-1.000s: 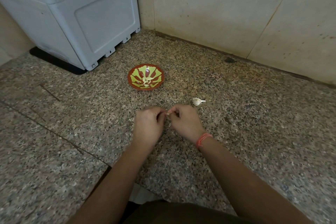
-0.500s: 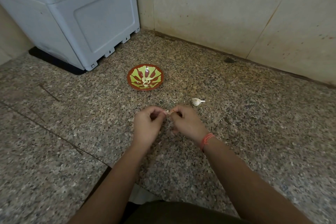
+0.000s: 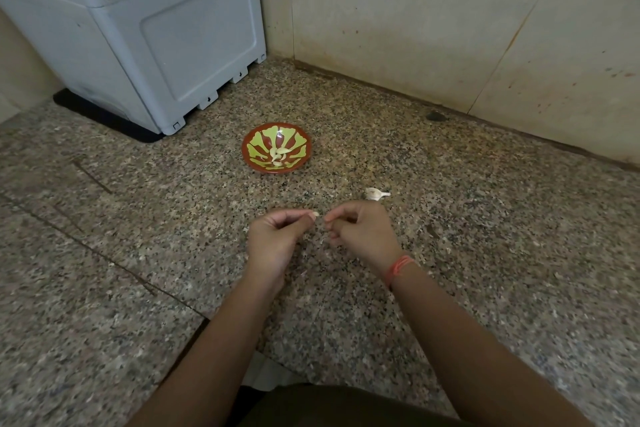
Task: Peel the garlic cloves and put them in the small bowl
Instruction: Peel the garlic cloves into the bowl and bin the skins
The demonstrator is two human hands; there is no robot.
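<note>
A small red bowl [image 3: 252, 156] with a green pattern sits on the granite counter, and a few peeled cloves [image 3: 279, 155] lie in its middle. My left hand [image 3: 277, 236] pinches a pale garlic clove [image 3: 315, 214] at its fingertips, just in front of the bowl. My right hand [image 3: 363, 230], fingers curled, is a short gap to the right of it; whether its fingertips pinch a bit of skin I cannot tell. One unpeeled clove [image 3: 375, 193] lies on the counter just beyond my right hand.
A large grey plastic appliance [image 3: 138, 28] stands at the back left on a black mat. Tiled walls [image 3: 415, 28] close the back. The counter's front edge [image 3: 221, 333] runs near my forearms. Small skin flakes [image 3: 322, 243] lie under my hands.
My hands have drawn apart: they met at the clove before, and now a small gap separates them, with the clove staying in my left fingertips.
</note>
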